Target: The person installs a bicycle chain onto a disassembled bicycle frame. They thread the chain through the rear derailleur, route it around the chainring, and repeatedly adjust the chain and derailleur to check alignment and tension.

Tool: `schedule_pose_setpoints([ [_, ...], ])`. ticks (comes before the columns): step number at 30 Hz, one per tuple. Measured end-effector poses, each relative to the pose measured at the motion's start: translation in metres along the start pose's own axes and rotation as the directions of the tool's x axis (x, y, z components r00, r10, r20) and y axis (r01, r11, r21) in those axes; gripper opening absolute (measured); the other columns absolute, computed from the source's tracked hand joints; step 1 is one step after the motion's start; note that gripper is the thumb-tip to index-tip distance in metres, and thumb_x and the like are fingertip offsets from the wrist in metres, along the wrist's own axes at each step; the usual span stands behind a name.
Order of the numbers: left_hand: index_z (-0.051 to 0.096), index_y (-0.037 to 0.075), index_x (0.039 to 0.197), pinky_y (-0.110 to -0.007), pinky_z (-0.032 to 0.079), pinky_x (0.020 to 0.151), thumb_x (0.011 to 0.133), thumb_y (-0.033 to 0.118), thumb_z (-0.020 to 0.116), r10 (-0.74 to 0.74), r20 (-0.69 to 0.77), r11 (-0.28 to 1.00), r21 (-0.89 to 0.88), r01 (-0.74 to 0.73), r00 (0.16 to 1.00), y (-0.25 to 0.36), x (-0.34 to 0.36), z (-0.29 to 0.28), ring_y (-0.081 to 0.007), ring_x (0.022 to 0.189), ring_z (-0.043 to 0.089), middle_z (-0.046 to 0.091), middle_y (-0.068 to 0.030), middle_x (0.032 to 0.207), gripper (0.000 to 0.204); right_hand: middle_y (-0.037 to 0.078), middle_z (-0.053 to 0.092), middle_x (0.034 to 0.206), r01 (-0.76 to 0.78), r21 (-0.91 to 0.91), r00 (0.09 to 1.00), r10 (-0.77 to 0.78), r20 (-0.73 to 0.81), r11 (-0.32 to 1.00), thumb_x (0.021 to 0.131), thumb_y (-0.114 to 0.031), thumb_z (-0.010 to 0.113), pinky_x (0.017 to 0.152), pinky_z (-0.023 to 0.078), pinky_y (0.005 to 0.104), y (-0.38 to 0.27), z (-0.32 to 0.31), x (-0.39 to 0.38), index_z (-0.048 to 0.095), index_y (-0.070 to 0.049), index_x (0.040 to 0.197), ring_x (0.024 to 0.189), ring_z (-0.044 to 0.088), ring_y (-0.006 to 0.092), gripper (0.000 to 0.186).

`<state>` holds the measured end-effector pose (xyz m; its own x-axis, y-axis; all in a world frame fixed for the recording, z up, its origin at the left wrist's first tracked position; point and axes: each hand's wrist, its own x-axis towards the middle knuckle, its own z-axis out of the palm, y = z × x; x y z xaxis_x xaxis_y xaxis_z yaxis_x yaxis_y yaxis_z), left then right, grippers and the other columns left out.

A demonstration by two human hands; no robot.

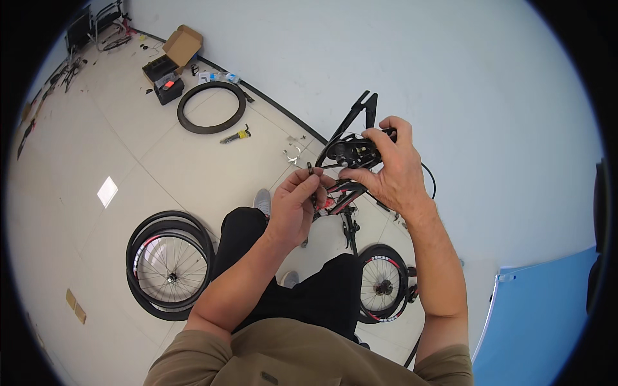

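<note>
A black bicycle frame (349, 122) with red accents stands up between my knees and the wall, its forked end pointing away from me. My right hand (400, 168) is closed around the frame at its dark, rounded joint (353, 153), thumb on the near side and fingers over the far side. Just left of that joint, my left hand (296, 201) pinches a small black part (310, 168) between thumb and fingers. Its lower end is partly hidden by the fingers, and its exact kind is unclear. A thin black cable (432, 183) loops out beyond my right wrist.
Left of my leg lie a spoked wheel (168, 270) and tires. A second wheel (381, 286) with sprockets lies by my right knee. Farther off are a loose tire (212, 130), a yellow-and-black tool (237, 134), a black case (168, 89) and an opened cardboard box (183, 45). A white wall (412, 51) rises beyond.
</note>
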<state>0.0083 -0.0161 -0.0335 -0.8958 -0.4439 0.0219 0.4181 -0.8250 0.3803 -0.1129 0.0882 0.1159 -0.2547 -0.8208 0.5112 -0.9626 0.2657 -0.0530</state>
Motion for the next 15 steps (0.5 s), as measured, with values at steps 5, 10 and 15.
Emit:
schedule_pose_setpoints([
  [5,0.06,0.001,0.112,-0.027,0.048,0.071,0.097,0.007,0.057,0.062,0.045,0.998,-0.02,-0.061,0.997,0.002,-0.015,0.019,-0.014,0.076,0.059,0.068,-0.0134,0.099,0.016,0.017,0.049,0.117,-0.027,0.039,0.999,0.026,0.024,0.999,0.06,-0.036,0.092,0.071,0.055,0.04,-0.001,-0.001,-0.004,0.064,-0.003,0.11,0.086,0.062,0.0325,0.066],
  [10,0.057,0.0,0.115,-0.026,0.048,0.072,0.096,0.007,0.058,0.113,0.086,0.993,0.012,-0.115,0.99,0.003,-0.018,0.028,-0.0128,0.077,0.059,0.067,-0.0135,0.103,0.02,0.016,0.049,0.119,-0.011,0.034,0.999,0.01,0.041,0.999,0.059,-0.022,0.092,0.075,0.055,0.0396,-0.002,-0.004,-0.004,0.064,-0.005,0.115,0.092,0.061,0.0321,0.064],
  [15,0.053,0.002,0.112,-0.027,0.048,0.071,0.096,0.012,0.061,0.061,-0.064,0.987,0.155,-0.051,0.996,0.005,0.002,0.044,-0.0136,0.079,0.06,0.065,-0.0099,0.099,0.021,0.016,0.05,0.123,-0.066,0.163,0.993,0.049,0.107,0.984,0.064,0.002,0.078,0.085,0.054,0.036,-0.002,-0.013,-0.004,0.051,-0.008,0.136,0.098,0.061,0.0295,0.077],
])
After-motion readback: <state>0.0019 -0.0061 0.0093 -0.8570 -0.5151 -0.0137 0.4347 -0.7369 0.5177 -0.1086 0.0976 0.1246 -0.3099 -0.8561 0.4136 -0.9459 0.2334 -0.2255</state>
